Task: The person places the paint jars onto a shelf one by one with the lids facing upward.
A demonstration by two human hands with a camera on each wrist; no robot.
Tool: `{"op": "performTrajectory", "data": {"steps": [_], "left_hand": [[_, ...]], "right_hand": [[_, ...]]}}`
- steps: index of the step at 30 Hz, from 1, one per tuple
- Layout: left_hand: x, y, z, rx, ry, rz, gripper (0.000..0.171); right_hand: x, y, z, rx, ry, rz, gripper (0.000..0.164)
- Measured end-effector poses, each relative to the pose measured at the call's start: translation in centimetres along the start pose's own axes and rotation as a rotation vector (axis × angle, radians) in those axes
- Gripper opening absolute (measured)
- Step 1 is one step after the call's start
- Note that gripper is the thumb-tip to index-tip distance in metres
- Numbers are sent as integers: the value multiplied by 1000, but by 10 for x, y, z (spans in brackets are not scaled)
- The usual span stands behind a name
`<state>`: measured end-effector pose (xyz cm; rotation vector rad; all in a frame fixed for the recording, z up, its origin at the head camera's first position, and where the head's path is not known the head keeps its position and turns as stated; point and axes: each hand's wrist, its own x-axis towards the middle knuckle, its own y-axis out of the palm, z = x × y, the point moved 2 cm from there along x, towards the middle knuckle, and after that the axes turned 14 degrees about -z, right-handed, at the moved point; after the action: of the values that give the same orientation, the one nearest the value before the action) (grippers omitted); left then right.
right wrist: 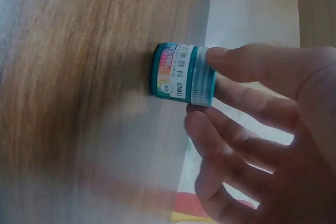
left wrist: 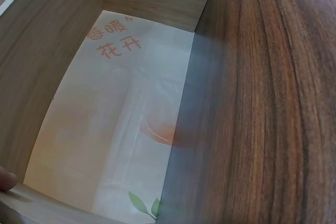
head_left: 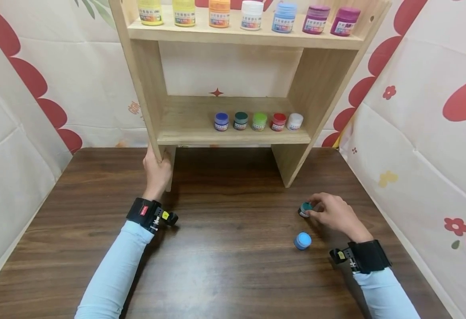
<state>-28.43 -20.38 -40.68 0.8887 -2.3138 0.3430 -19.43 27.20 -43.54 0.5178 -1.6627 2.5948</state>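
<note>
My right hand (head_left: 334, 213) pinches a small teal paint jar (head_left: 305, 209) by its lid, thumb on one side and fingers on the other. In the right wrist view the jar (right wrist: 176, 72) shows a white label and a ribbed lid, its base right at the tabletop. A blue paint jar (head_left: 302, 240) stands on the table just nearer to me. My left hand (head_left: 157, 173) grips the lower left side panel of a wooden shelf (head_left: 233, 138). Only a fingertip (left wrist: 7, 180) shows at the panel's edge in the left wrist view.
On the lower shelf board stands a row of several small jars, among them a green jar (head_left: 259, 122) and a white jar (head_left: 295, 122). Larger jars, including an orange one (head_left: 219, 13), line the upper board. Patterned cloth (head_left: 428, 146) hangs around the brown table (head_left: 217, 266).
</note>
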Motion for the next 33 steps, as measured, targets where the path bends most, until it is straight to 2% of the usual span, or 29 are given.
{"op": "performTrajectory", "data": {"steps": [3,4,5,8,10,12,14,19,21,25,33], "left_hand": [[0,-1,-2,-4,4,-11,40],[0,-2,-7,-5,2,-12,40],[-1,-3,-13,-6,-1,-14,40],[-1,-3,-13,-2,-3,-16,39],[-1,-2,-11,12,-4,-12,37],[1,-1,0,28,1,-12,36],[1,-1,0,38,-3,-7,36],[0,-1,2,46,-7,5,37],[-1,0,2,47,-3,9,38],[-2,0,2,51,5,16,41],[1,-3,1,53,23,15,45]], "right_hand": [[3,-3,7,11,-33,-26,33],[5,-5,11,15,-55,-45,32],[8,-9,17,23,-82,-67,32],[22,-23,45,63,-195,-146,31],[33,-35,71,82,-290,-211,31],[47,-47,101,104,-383,-264,31],[61,-57,134,114,-461,-301,31],[99,-68,207,66,-592,-290,35],[114,-66,228,32,-621,-270,36],[141,-57,260,-13,-624,-225,34],[178,-45,293,-93,-596,-154,33]]}}
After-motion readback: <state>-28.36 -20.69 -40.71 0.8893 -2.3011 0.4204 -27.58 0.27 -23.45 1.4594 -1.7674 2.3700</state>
